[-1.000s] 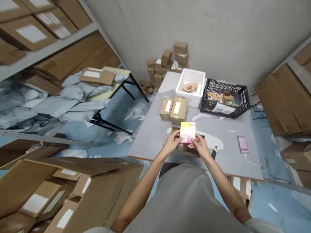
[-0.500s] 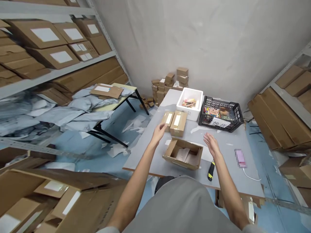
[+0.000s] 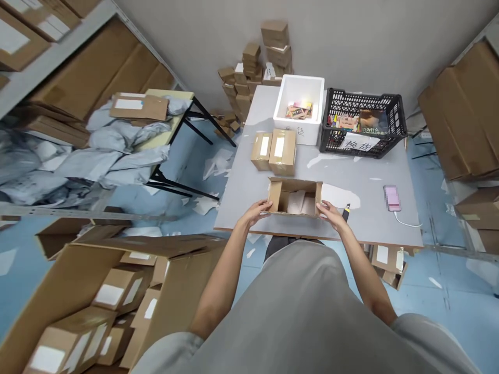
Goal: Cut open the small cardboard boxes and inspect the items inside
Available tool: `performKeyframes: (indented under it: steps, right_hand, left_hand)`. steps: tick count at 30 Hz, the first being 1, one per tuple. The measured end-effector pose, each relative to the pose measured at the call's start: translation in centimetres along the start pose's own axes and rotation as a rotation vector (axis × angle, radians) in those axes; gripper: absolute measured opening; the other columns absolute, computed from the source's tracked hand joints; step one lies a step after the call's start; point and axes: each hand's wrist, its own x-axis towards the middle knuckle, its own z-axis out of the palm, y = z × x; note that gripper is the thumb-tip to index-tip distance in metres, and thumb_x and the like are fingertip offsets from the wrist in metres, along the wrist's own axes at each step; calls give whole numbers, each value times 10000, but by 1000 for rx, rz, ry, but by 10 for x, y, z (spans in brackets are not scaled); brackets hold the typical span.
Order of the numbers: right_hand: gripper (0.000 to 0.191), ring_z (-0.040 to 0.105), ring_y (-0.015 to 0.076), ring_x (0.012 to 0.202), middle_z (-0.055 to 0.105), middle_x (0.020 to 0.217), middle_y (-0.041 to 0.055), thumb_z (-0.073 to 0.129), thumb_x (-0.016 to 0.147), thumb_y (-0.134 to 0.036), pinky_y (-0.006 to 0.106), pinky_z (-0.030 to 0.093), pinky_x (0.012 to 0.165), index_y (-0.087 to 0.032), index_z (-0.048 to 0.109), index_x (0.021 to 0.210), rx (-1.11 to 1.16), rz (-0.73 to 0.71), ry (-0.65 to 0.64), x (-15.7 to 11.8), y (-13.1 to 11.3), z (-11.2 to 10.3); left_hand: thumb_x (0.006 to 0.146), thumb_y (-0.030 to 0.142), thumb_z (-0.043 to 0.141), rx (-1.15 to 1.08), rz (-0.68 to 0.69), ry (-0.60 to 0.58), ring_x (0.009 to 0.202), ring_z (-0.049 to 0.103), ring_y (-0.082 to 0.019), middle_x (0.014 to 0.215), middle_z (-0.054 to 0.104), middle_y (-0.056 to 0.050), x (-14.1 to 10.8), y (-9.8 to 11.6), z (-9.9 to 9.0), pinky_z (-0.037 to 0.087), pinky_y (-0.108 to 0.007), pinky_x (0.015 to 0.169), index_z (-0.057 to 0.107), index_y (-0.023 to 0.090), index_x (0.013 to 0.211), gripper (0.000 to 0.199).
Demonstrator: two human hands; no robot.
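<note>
Near the table's front edge sits an open cardboard box (image 3: pixel 276 195) with pale pinkish paper pieces (image 3: pixel 296 201) inside. My left hand (image 3: pixel 256 213) holds its left end, fingers against the outer wall. At the opposite end my right hand (image 3: pixel 330 214) grips the right wall, thumb toward the rim. A black and yellow utility knife (image 3: pixel 346 213) lies just right of my right hand, partly hidden by it. Two taped cardboard boxes with white labels (image 3: pixel 283 151) stand side by side behind the open one.
On the grey table (image 3: pixel 244 200) stand a white foam box (image 3: pixel 312 132) and a black plastic crate (image 3: pixel 364 145) at the back. A phone (image 3: pixel 392 198) with a cable lies right. A large carton of parcels (image 3: pixel 183 280) stands at lower left; grey mailers cover a side table.
Both hands have come down and inward from above the open box onto its two ends. The box now sits turned squarer to me. The view has tilted downward.
</note>
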Motion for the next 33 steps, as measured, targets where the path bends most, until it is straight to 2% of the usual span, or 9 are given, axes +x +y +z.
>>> performKeyframes:
  steps: [3, 7, 12, 16, 20, 25, 28, 33]
  right_hand:
    - [777, 791, 297, 1285, 799, 1476, 166, 1045, 736, -473, 467, 659, 1140, -211, 786, 1420, -39, -99, -85, -2, 3, 1]
    - [870, 756, 364, 1389, 759, 1562, 196, 1026, 729, -550, 538, 631, 1191, -209, 778, 1491, -40, -190, -110, -10, 19, -11]
    - [1089, 777, 402, 1358, 732, 1603, 200, 1047, 635, -601, 591, 606, 1220, -203, 728, 1597, -56, -237, -65, -28, 47, -40]
    - [1062, 811, 394, 1288, 769, 1545, 207, 1043, 630, -586, 584, 617, 1199, -169, 760, 1565, -30, -255, 21, -58, 68, -66]
    - [939, 824, 366, 1265, 803, 1504, 160, 1025, 699, -545, 566, 637, 1175, -204, 784, 1540, -11, -293, 72, -109, 89, -91]
    - [927, 800, 370, 1329, 743, 1608, 145, 1030, 704, -534, 557, 630, 1199, -221, 786, 1542, 2, -286, 162, -191, 137, -126]
    - [924, 795, 373, 1337, 744, 1605, 140, 1017, 714, -553, 552, 641, 1183, -235, 782, 1550, 20, -246, 250, -243, 175, -158]
    - [946, 809, 368, 1286, 772, 1547, 143, 1026, 689, -594, 539, 664, 1126, -237, 789, 1532, 51, -132, 394, -322, 229, -223]
  left_hand:
    - [557, 612, 1112, -9, 4, 12, 1347, 693, -333, 1316, 805, -152, -13, -11, 4, 632, -475, 1134, 772, 198, 1169, 813]
    - [484, 721, 1102, -29, 28, 23, 1377, 714, -369, 1383, 812, -152, -40, -34, 11, 623, -497, 1151, 798, 198, 1204, 940]
    - [485, 763, 1081, 22, 89, 68, 1324, 764, -392, 1394, 836, -155, -68, -48, 26, 618, -494, 1136, 841, 205, 1240, 969]
    - [470, 743, 1088, 89, 141, 82, 1234, 799, -392, 1312, 868, -146, -91, -52, 48, 616, -526, 1143, 856, 200, 1213, 950]
    - [485, 694, 1101, 144, 174, 80, 1262, 787, -402, 1334, 861, -156, -124, -71, 69, 607, -534, 1164, 862, 198, 1213, 913]
    - [587, 674, 1066, 158, 217, 12, 1324, 762, -401, 1434, 826, -161, -160, -130, 97, 594, -532, 1180, 850, 207, 1292, 872]
    - [596, 679, 1054, 155, 197, -62, 1329, 759, -395, 1455, 817, -156, -169, -172, 129, 567, -539, 1214, 844, 208, 1304, 876]
    - [620, 718, 1031, 186, 145, -196, 1337, 751, -401, 1463, 811, -171, -189, -228, 202, 574, -543, 1205, 846, 202, 1303, 876]
